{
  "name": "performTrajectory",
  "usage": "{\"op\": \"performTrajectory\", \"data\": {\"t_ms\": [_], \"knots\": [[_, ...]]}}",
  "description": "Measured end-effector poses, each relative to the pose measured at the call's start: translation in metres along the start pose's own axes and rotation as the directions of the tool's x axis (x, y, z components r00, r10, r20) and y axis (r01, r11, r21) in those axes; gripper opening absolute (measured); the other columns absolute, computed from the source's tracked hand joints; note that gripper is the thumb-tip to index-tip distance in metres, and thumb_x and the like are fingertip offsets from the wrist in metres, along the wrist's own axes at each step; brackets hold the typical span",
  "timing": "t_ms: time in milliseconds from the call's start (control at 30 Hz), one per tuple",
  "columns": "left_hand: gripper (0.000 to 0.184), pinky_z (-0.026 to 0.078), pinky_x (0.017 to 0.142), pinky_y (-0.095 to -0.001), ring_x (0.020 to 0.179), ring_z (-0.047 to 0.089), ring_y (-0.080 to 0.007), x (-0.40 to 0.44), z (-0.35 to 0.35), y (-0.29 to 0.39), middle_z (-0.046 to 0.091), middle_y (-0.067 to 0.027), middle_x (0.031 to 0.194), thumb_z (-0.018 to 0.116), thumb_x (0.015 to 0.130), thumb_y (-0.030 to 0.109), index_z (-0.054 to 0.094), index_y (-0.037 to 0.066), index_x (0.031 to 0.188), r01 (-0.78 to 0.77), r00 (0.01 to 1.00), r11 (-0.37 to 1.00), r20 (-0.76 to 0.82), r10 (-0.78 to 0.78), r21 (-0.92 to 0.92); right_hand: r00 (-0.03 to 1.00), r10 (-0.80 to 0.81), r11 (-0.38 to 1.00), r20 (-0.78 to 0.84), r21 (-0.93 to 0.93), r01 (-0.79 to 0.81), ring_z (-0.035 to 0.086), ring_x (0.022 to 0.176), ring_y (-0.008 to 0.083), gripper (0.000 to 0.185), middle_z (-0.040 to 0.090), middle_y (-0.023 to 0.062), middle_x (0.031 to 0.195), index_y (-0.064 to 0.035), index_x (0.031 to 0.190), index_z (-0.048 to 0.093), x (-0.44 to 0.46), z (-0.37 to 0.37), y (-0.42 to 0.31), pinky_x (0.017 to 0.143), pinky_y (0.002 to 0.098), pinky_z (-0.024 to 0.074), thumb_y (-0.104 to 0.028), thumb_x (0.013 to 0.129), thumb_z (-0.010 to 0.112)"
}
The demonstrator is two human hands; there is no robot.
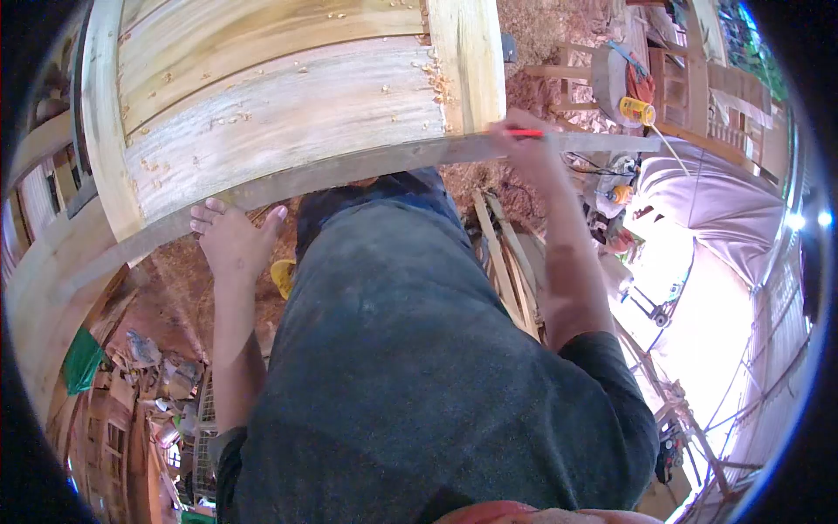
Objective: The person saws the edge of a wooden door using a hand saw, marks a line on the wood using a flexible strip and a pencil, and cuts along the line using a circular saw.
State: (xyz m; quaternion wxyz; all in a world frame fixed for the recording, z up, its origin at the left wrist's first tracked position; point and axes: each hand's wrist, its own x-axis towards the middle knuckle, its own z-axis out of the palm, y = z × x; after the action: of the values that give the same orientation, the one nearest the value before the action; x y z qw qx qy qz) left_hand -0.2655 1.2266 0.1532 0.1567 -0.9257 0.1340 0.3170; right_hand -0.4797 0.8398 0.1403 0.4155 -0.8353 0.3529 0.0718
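A panel of pale wooden boards in a frame [279,131] lies before me, sprinkled with shavings. Across its near edge runs a long, straight wooden strip [349,166], reaching past the panel on both sides. My left hand [237,243] rests at the strip's near edge towards the left, thumb spread away from the fingers. At the panel's right corner, my right hand [522,140] is closed around a slim red pencil [525,134], beside the frame's right-hand upright [471,70]. The pencil's tip is not distinguishable.
Shavings cover the reddish ground. Loose wooden sticks [506,253] lie beside my body on the right. Further right are a yellow container [636,111] and a pale draped sheet [698,196]. A green piece [83,360] and scrap wood are at lower left.
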Motion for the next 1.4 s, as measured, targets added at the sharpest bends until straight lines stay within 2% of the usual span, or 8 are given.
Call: {"op": "performTrajectory", "data": {"t_ms": [300, 467, 700, 800, 933, 1133, 1267, 1400], "knots": [[0.125, 0.033, 0.121, -0.0544, 0.146, 0.029, -0.0603, -0.004, -0.007, -0.001, 0.023, -0.0496, 0.155, 0.073, 0.083, 0.069, 0.022, -0.022, 0.152, 0.029, 0.999, 0.998, 0.024, -0.027, -0.053, 0.989, 0.132, 0.989, -0.072, -0.062, -0.137, 0.057, 0.076, 0.0135, 0.021, 0.064, 0.0066, 0.077, -0.0010, 0.089, 0.070, 0.003, -0.037, 0.035, 0.070, 0.0341, 0.0486, -0.021, 0.095, 0.074], [0.124, 0.031, 0.122, -0.0543, 0.148, 0.026, -0.0600, -0.003, -0.004, -0.001, 0.020, -0.0484, 0.157, 0.075, 0.084, 0.066, 0.020, -0.022, 0.153, 0.040, 0.999, 0.996, 0.023, -0.038, -0.086, 0.997, -0.037, 0.992, 0.070, -0.114, 0.045, 0.059, 0.074, 0.0137, 0.018, 0.065, 0.0089, 0.077, -0.0028, 0.090, 0.069, -0.006, 0.002, -0.031, 0.068, 0.0341, 0.0482, -0.019, 0.096, 0.074], [0.124, 0.029, 0.122, -0.0573, 0.149, 0.022, -0.0610, -0.003, -0.006, -0.008, 0.019, -0.0486, 0.157, 0.076, 0.084, 0.064, 0.018, -0.022, 0.153, 0.018, 1.000, 0.990, 0.028, -0.014, -0.137, 0.965, 0.233, 0.935, -0.120, 0.302, -0.188, 0.063, 0.075, 0.0123, 0.027, 0.069, 0.0029, 0.080, -0.0024, 0.087, 0.068, -0.010, -0.048, 0.045, 0.070, 0.0300, 0.0511, -0.026, 0.099, 0.069], [0.123, 0.030, 0.122, -0.0579, 0.149, 0.021, -0.0617, -0.002, 0.000, -0.011, 0.019, -0.0486, 0.157, 0.074, 0.085, 0.064, 0.018, -0.022, 0.153, 0.005, 1.000, 0.990, 0.025, -0.001, -0.142, 0.995, 0.051, 0.998, -0.083, -0.044, -0.055, 0.061, 0.074, 0.0113, 0.025, 0.068, 0.0027, 0.080, -0.0015, 0.088, 0.068, -0.002, -0.024, -0.006, 0.069, 0.0296, 0.0508, -0.025, 0.098, 0.071], [0.121, 0.028, 0.122, -0.0589, 0.149, 0.021, -0.0622, -0.001, 0.002, -0.017, 0.019, -0.0482, 0.157, 0.072, 0.087, 0.064, 0.019, -0.021, 0.153, -0.019, 1.000, 0.987, 0.000, 0.019, -0.159, 0.986, 0.114, 0.981, 0.121, 0.145, -0.131, 0.060, 0.073, 0.0105, 0.021, 0.066, 0.0027, 0.077, -0.0021, 0.090, 0.070, 0.013, 0.008, 0.000, 0.067, 0.0312, 0.0508, -0.022, 0.097, 0.071], [0.112, 0.022, 0.123, -0.0620, 0.148, 0.028, -0.0595, 0.000, 0.006, -0.021, 0.029, -0.0440, 0.157, 0.068, 0.089, 0.065, 0.029, -0.019, 0.152, -0.047, 0.998, 0.986, -0.040, 0.041, -0.160, 0.975, -0.016, 0.950, -0.220, -0.306, -0.054, 0.062, 0.072, 0.0110, 0.025, 0.069, 0.0040, 0.084, -0.0025, 0.101, 0.070, 0.019, -0.056, 0.107, 0.066, 0.0277, 0.0531, -0.026, 0.103, 0.064], [0.101, 0.022, 0.122, -0.0648, 0.148, 0.031, -0.0566, 0.009, 0.016, -0.042, 0.036, -0.0340, 0.160, 0.062, 0.093, 0.063, 0.037, -0.017, 0.150, -0.267, 0.962, 0.955, -0.085, 0.258, -0.128, 0.980, 0.025, 0.956, -0.198, 0.293, 0.034, 0.062, 0.072, 0.0098, 0.029, 0.070, 0.0036, 0.084, -0.0030, 0.105, 0.071, 0.024, 0.060, -0.087, 0.066, 0.0271, 0.0529, -0.030, 0.107, 0.060], [0.085, 0.022, 0.122, -0.0652, 0.148, 0.031, -0.0558, 0.016, 0.049, -0.050, 0.040, -0.0317, 0.157, 0.060, 0.095, 0.060, 0.052, -0.008, 0.145, -0.285, 0.947, 0.921, -0.229, 0.227, -0.266, 0.868, -0.354, 0.934, 0.348, 0.171, 0.312, 0.066, 0.084, 0.0146, 0.033, 0.072, 0.0065, 0.095, -0.0016, 0.120, 0.072, 0.016, 0.182, -0.226, 0.077, 0.0293, 0.0543, -0.028, 0.107, 0.058]]}}
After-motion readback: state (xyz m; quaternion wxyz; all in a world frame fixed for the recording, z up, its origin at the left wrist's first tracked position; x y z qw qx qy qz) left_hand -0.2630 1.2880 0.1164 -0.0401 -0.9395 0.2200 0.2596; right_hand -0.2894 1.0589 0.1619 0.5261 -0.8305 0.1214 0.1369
